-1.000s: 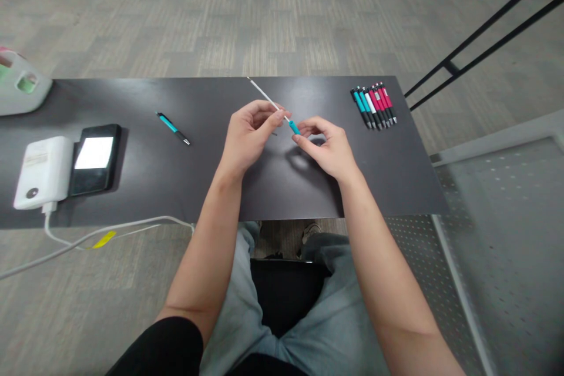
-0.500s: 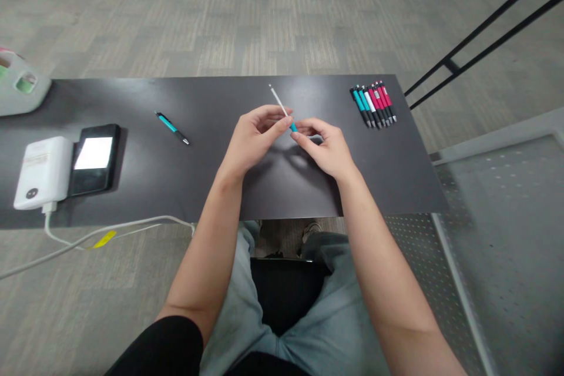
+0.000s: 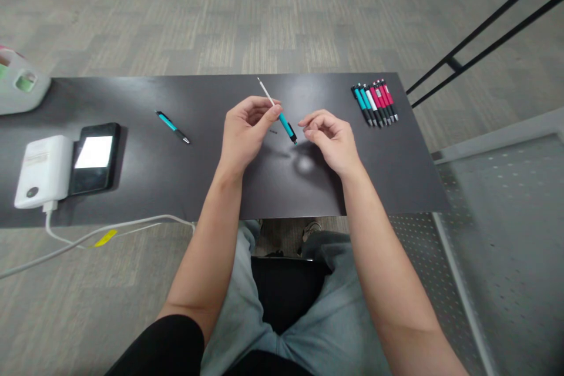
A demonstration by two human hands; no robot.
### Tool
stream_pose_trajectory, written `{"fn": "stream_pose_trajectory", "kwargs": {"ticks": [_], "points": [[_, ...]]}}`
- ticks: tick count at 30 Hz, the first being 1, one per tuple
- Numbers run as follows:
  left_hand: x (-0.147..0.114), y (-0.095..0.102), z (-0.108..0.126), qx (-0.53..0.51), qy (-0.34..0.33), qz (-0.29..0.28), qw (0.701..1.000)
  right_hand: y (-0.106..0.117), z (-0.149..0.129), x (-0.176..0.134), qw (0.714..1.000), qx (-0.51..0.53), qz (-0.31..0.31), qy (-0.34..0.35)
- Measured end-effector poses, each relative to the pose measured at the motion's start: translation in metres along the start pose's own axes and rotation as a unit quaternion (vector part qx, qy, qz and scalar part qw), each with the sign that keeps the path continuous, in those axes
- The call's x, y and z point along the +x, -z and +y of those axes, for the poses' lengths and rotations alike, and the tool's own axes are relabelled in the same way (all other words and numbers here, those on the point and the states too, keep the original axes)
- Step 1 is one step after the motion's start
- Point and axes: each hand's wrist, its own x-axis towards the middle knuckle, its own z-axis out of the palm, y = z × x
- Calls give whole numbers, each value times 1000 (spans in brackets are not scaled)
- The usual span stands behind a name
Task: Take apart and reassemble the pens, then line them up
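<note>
Between thumb and fingers, my left hand (image 3: 251, 129) pinches a turquoise pen barrel (image 3: 286, 124). A thin white refill (image 3: 265, 91) sticks out of its far end, pointing up and left. The barrel's black clip end tilts down to the right, above the table. My right hand (image 3: 328, 136) is a little to the right, apart from the barrel, its fingers loosely bent and holding nothing visible. Beneath my left hand a small dark piece (image 3: 273, 131) shows on the table, too small to make out. A whole turquoise and black pen (image 3: 173, 127) lies to the left.
Several turquoise, white and pink pens (image 3: 374, 104) lie side by side at the right of the dark table (image 3: 211, 188). On the left are a white power bank (image 3: 43, 171) with a cable (image 3: 88, 241), a black device with a lit screen (image 3: 94, 155), and a white plastic container (image 3: 22, 85).
My right hand has come off the barrel and moved slightly right. My left hand has shifted left with the barrel and refill, so the clip end now shows.
</note>
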Motion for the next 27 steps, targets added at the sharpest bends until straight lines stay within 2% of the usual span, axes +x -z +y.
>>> {"fn": "stream_pose_trajectory", "kwargs": {"ticks": [4, 9, 12, 17, 22, 27], "points": [[-3, -1, 0, 1, 3, -34, 999, -8, -3, -2, 999, 5, -36, -34], [-4, -2, 2, -3, 3, -58, 998, -15, 3, -1, 998, 14, -48, -33], [-4, -3, 4, -6, -4, -52, 999, -15, 6, -1, 999, 14, -37, -25], [-3, -3, 5, -5, -24, -8, 1000, -13, 5, -2, 999, -7, -49, 7], [-6, -2, 3, 24, -27, -38, 999, -12, 1, -2, 999, -18, -50, -3], [-3, 6, -5, 36, -39, -34, 998, -10, 0, -2, 999, 1, -50, -1]]}}
